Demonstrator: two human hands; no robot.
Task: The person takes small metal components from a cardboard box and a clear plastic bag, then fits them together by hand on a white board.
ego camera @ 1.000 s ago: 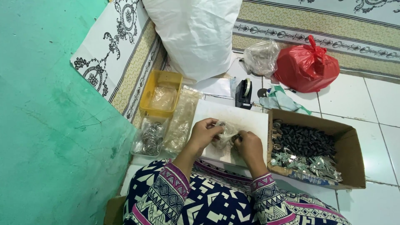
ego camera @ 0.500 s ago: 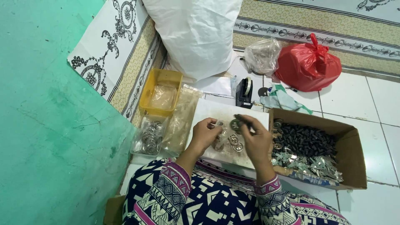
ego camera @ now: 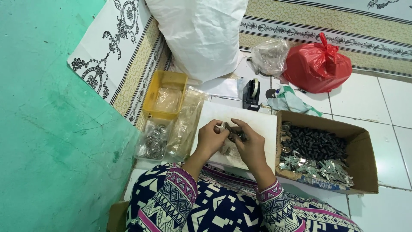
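Seated on the white tiled floor (ego camera: 373, 103), facing a flat white board (ego camera: 257, 122) laid across the lap edge. Left hand (ego camera: 210, 139) and right hand (ego camera: 251, 146) brought together over the middle of that board, fingertips meeting. Left grip pinched on a small round silvery metal ring (ego camera: 225, 126), held up at the thumb and forefinger. Right grip curled around a small dark part (ego camera: 238, 136) pressed against the ring; exact shape too small to tell. A few more small metal pieces (ego camera: 226, 150) lying on the board just beneath the hands.

To the right, touching the board's edge: an open brown cardboard box (ego camera: 365, 146) holding a heap of short black cylindrical pieces (ego camera: 315, 144) at the far side and a spread of flat silvery metal pieces (ego camera: 317, 168) at the near side.

To the left: a clear plastic bag of silvery metal rings (ego camera: 154, 141), beside a long clear plastic sleeve (ego camera: 185, 124), with a yellow rectangular plastic tray (ego camera: 165, 90) just beyond.

Farther off: a black tape dispenser (ego camera: 252, 95), a tied red plastic bag (ego camera: 317, 66), a crumpled clear plastic bag (ego camera: 270, 56), a large white sack (ego camera: 199, 34). Green painted wall (ego camera: 47, 129) along the left.
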